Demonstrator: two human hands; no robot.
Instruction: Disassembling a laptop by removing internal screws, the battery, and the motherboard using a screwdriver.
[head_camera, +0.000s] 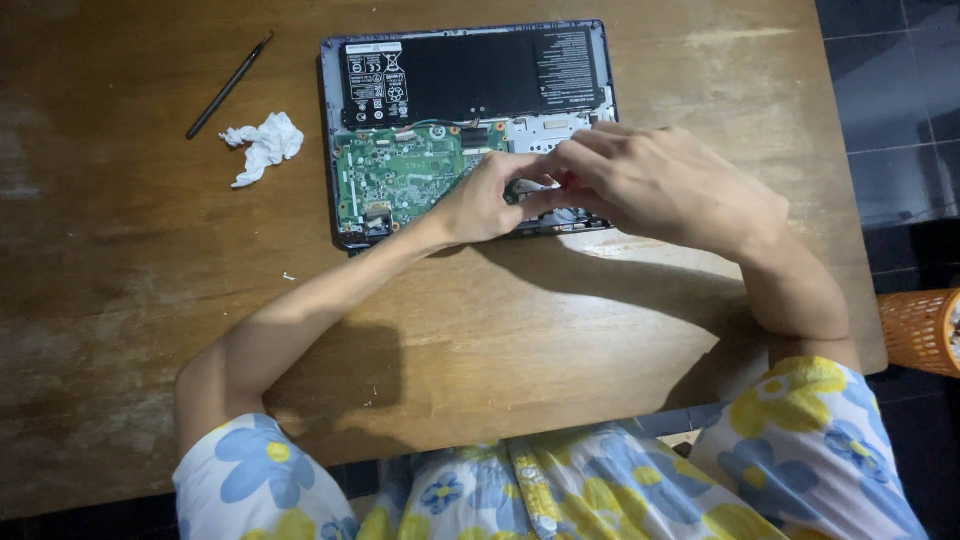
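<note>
An opened laptop (465, 75) lies upside down on the wooden table (150, 300), its black battery at the far side and a green circuit board (395, 175) at the near left. My left hand (480, 200) and my right hand (660, 180) meet over the laptop's near right part. Their fingertips are pinched together on a small part inside the case. What the fingers grip is hidden by the hands.
A crumpled white tissue (262, 143) lies left of the laptop. A thin black tool (228, 85) lies beyond it at the far left. An orange basket (920, 330) stands on the dark tiled floor past the table's right edge.
</note>
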